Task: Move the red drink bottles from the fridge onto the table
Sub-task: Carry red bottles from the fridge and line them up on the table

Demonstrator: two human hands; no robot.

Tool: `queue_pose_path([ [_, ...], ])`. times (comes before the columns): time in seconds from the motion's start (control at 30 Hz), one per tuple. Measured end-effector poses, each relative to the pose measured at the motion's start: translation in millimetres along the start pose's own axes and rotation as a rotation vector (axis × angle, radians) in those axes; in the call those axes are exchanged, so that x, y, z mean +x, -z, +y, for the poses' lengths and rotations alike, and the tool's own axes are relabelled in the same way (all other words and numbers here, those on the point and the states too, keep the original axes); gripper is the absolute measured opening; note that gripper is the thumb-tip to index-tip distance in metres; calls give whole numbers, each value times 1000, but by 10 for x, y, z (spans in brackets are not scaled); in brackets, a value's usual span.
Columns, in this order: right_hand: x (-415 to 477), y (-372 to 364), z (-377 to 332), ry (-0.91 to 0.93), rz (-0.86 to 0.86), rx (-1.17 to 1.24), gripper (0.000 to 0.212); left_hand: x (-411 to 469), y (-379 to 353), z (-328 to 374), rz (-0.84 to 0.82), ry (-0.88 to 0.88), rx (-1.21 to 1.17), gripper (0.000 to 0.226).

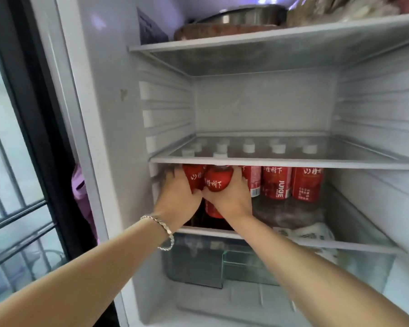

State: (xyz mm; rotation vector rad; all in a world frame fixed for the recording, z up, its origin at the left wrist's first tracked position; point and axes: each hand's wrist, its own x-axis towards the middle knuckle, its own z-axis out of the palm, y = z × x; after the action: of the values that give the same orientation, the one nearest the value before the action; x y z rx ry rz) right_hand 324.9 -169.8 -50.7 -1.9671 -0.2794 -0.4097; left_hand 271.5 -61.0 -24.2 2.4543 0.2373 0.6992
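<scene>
Head view, open white fridge (109, 138). Both of your arms extended to the lowest white-edged glass shelf (354, 247), directly beneath the middle glass shelf (281, 161). Your left hand (177, 197) gripped the leftmost red-labelled plastic drink bottle (194, 179). Its fingers were curled round the bottle's left side and pressed together, with the thumb toward the middle. Your right hand (230, 199) gripped the neighbouring red-labelled drink bottle (214, 182). Its fingers were wrapped round the right side of the label and closed against one another. The 2 hands touched at the thumbs, and the 2 gripped bottles stood upright side by side. Whether either was lifted off the shelf could not be told. At least 3 further red-labelled bottles (276, 182) stood to their right on the same shelf, and white caps showed through the glass above. A silver chain bracelet (165, 234) circled your left wrist. A white printed packet (309, 234) lay at the shelf front, right of your right forearm. A clear green-tinted drawer (222, 265) sat below.
</scene>
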Motion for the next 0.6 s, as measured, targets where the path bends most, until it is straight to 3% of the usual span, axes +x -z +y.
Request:
queue_pose_path([
  [0.1,-213,129,54,16,37,6,85,165,-146,0,36,-2,38,59],
  [0.23,-331,294,75,-37,128,-2,79,330,-328,-4,64,0,120,74],
  [0.33,-350,330,66,-20,101,-18,77,371,-411,22,126,-38,242,83],
  [0.47,-344,321,74,-8,83,2,77,388,-413,44,173,1,229,76],
  [0.6,-337,334,98,7,76,2,78,294,-379,27,188,-74,218,66],
])
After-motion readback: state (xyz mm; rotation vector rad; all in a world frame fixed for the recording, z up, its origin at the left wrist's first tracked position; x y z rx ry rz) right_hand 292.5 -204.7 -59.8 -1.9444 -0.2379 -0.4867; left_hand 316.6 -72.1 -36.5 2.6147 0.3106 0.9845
